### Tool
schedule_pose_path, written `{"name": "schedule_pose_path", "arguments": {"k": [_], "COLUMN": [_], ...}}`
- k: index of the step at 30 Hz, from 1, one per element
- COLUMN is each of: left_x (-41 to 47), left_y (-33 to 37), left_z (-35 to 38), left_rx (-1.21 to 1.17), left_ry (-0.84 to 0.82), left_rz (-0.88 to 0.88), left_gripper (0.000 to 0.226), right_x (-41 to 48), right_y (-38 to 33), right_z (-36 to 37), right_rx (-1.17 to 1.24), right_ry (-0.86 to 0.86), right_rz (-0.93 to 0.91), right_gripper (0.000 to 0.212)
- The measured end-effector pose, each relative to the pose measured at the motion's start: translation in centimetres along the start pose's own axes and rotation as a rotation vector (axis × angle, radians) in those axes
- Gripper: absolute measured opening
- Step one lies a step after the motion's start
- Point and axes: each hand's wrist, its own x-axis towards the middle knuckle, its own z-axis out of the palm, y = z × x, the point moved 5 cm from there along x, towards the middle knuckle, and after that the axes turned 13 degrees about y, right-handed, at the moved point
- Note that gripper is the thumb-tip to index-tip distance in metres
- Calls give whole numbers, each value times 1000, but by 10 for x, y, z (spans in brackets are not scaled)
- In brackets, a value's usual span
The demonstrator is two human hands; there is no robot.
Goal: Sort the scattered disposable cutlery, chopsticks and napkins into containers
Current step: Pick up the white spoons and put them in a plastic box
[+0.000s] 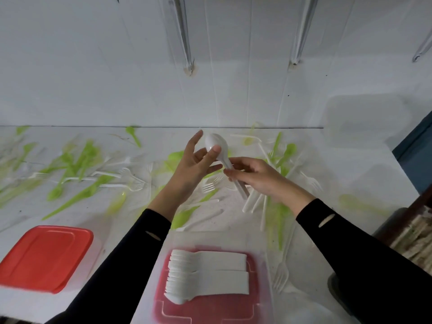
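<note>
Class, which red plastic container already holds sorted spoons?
The red-based plastic container at near centre, with stacked white plastic spoons; the left container shows only its closed red lid.

Stacked spoons (205,274) in near container (161,309); lidded container (44,256) left; scattered cutlery (77,164) behind, on table (117,225).
</note>
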Motion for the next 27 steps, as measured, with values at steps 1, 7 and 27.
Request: {"name": "schedule_pose_path", "arguments": {"k": [1, 7, 27], "left_x": [-7, -62, -143], "left_y": [4, 15, -44], "left_z": [-8, -54, -68], "left_rx": [3, 352, 1347], "left_ry": [17, -78, -743], "left_rz": [-1, 38, 247], "left_gripper": [85, 15, 13], "right_x": [0, -16, -143], "right_y": [1, -33, -18], "right_z": [2, 6, 96], "right_rx": [37, 165, -645], "right_ry": [-8, -102, -1218], "right_rz": [22, -9, -2], "right_gripper": [27, 32, 28]}}
